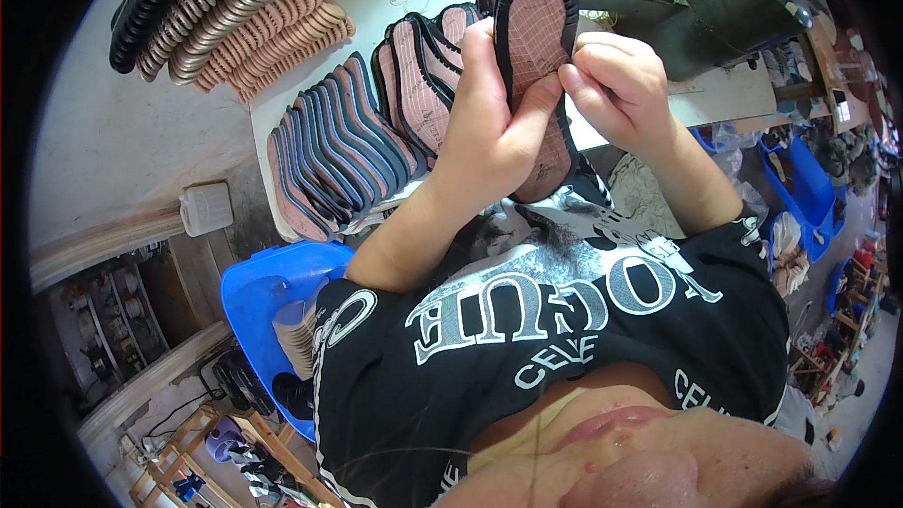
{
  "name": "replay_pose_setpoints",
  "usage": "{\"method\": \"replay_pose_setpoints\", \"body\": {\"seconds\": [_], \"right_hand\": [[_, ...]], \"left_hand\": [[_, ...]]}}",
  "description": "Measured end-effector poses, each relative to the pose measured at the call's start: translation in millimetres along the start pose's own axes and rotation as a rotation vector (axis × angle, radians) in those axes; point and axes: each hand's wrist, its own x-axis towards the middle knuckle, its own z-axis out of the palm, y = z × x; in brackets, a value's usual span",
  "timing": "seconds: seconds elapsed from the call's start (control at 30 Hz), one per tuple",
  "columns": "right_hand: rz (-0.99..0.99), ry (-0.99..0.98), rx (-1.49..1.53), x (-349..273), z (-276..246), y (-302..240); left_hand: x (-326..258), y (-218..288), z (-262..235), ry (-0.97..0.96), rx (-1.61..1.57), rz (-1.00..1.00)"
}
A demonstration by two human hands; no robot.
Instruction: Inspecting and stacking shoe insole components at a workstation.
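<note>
The pink shoe sole [541, 28] with a black rim [501, 23] is up off the table, held upright in front of the chest. To work that rim neatly, I'd keep the sole steady and flat-faced, take small, even bites along the edge, and avoid bending it.

The left hand [494, 127] is closed around its middle, thumb across the pink face. The right hand [621, 85] is curled up, thumb and forefinger together at the sole's right edge; whether they pinch something fine, I can't tell. Both elbows are bent, forearms angled inward.

Just beyond, more soles [339, 150] stand in rows on the white table [743, 89], near a dark green machine [724, 9].
</note>
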Motion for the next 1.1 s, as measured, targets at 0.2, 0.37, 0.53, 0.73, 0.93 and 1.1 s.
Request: {"method": "replay_pose_setpoints", "body": {"seconds": [0.2, 0.37, 0.53, 0.73, 0.93, 1.1], "right_hand": [[0.501, 0.025, 0.707, -39.7, 23.1, 12.3], [1.061, 0.027, 1.202, -77.5, 45.1, -4.0], [1.001, 0.213, 1.406, -69.2, 37.5, -3.7], [0.998, 0.253, 1.380, -63.5, 29.4, 1.0], [0.987, 0.416, 1.207, -42.3, 30.1, 18.2], [0.914, 0.268, 1.285, -11.8, 36.8, 43.1]], "left_hand": [[17.4, -10.3, 11.4, 0.187, -0.172, 0.016], [42.7, -34.4, -6.3, 0.246, -0.096, -0.122], [84.8, -79.2, -34.7, 0.324, 0.763, 0.165], [112.1, -96.1, -29.8, 0.268, 0.942, -0.017], [139.3, -102.8, -30.5, 0.216, 1.046, -0.068], [166.1, -108.6, -59.8, 0.224, 1.068, -0.175]]}}
